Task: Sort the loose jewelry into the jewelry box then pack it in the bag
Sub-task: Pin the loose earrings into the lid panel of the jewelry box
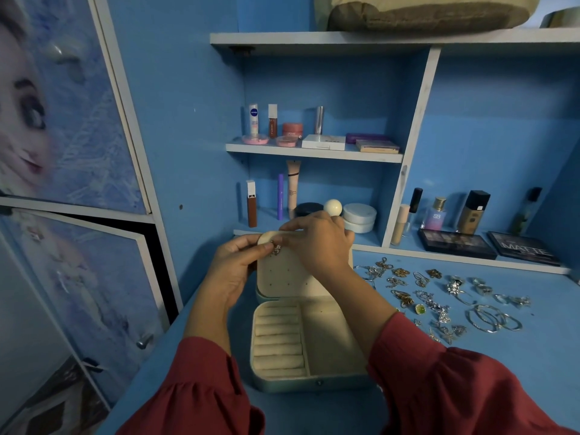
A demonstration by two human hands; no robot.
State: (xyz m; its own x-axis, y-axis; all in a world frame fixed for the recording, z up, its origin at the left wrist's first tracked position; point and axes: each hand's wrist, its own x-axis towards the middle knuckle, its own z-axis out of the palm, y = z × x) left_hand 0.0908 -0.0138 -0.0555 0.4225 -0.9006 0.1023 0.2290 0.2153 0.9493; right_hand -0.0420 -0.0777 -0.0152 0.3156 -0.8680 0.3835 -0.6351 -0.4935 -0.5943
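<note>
A person in red sleeves works at an open jewelry box on a blue worktop, both hands raised to the upright perforated panel inside the box's lid. The left hand and right hand meet at the panel's upper left corner, fingertips pinched together on a small sparkling earring that lies against the panel; whose grip truly bears it cannot be told. The next move looks to turn on lining the earring's post up with a hole just below it, the panel's rows running down towards the box's ring rolls. The loose jewelry, chains, hoops and studs, lies spread to the right of the box, nearer the right hand. Most of the sorting appears undone. On the shelves behind the box, a tube reads "NIVEA", and a dark palette to the right reads "MATTE".
</note>
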